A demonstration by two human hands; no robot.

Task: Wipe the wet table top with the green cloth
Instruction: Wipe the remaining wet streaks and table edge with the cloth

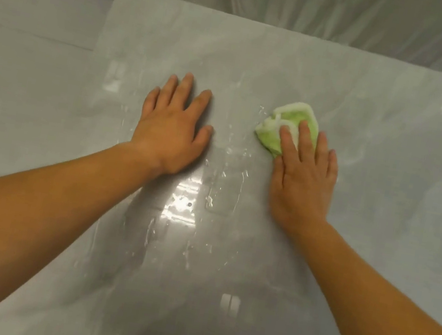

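Observation:
A folded green cloth (287,120) with white edges lies on the grey glossy table top (263,56), right of centre. My right hand (303,179) presses flat on the cloth's near part, fingers spread over it. My left hand (169,134) rests flat on the bare table, palm down, fingers apart, holding nothing. Water streaks and puddles (209,192) glisten between and below the two hands, running toward me.
The table's left edge (96,62) drops to a pale grey floor. Beyond the far edge hangs crinkled translucent plastic sheeting (330,9). Ceiling lights reflect as bright patches on the wet surface.

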